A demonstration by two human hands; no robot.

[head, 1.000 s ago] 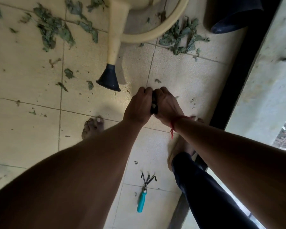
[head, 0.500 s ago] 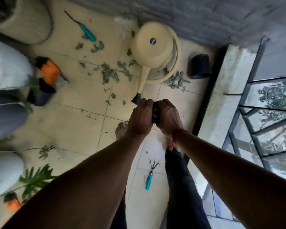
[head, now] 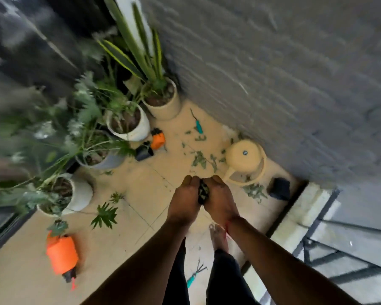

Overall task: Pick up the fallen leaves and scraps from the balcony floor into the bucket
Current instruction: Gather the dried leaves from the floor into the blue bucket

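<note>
My left hand [head: 185,200] and my right hand [head: 220,201] are pressed together, palms facing, with a dark wad of leaves [head: 204,193] squeezed between them, well above the tiled floor. More loose green leaves lie on the tiles [head: 199,159] beside the cream watering can [head: 244,155], and another patch of leaves [head: 254,191] lies to its right. A small black pot [head: 280,188] sits by the wall corner. No bucket is clearly recognisable in this blurred view.
Several potted plants [head: 128,122] crowd the left and back. An orange sprayer [head: 62,254] lies at lower left, a smaller orange one [head: 158,139] near the pots. A teal hand rake [head: 195,275] lies by my bare foot [head: 218,236]. Grey wall at right, railing at lower right.
The view has risen and swung left, taking in more of the balcony and plants. Both hands stay clasped on the leaves and have lifted away from the floor.
</note>
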